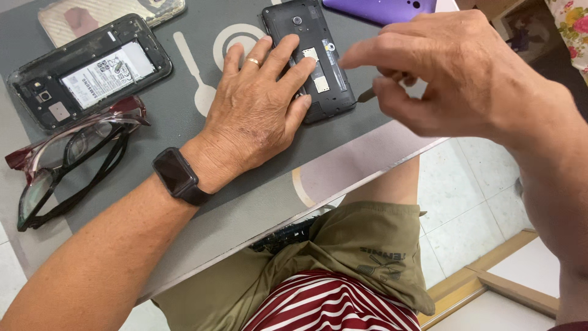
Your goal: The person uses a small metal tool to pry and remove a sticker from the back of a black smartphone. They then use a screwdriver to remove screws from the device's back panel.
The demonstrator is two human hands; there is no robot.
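My left hand (257, 110) lies flat on the table with its fingers spread, pressing on the left side of a black phone (318, 73) whose back cover is off. It wears a ring, and a dark watch (176, 175) sits on the wrist. My right hand (447, 73) hovers just right of that phone, fingers curled around a thin dark tool (367, 95) whose tip points at the phone's lower right edge. Most of the tool is hidden in the hand.
A second opened phone (92, 70) lies at the far left. Below it rest two pairs of glasses (67, 159). A purple phone cover (380, 9) and another cover (110, 15) lie at the back. The table edge (343, 196) runs diagonally above my lap.
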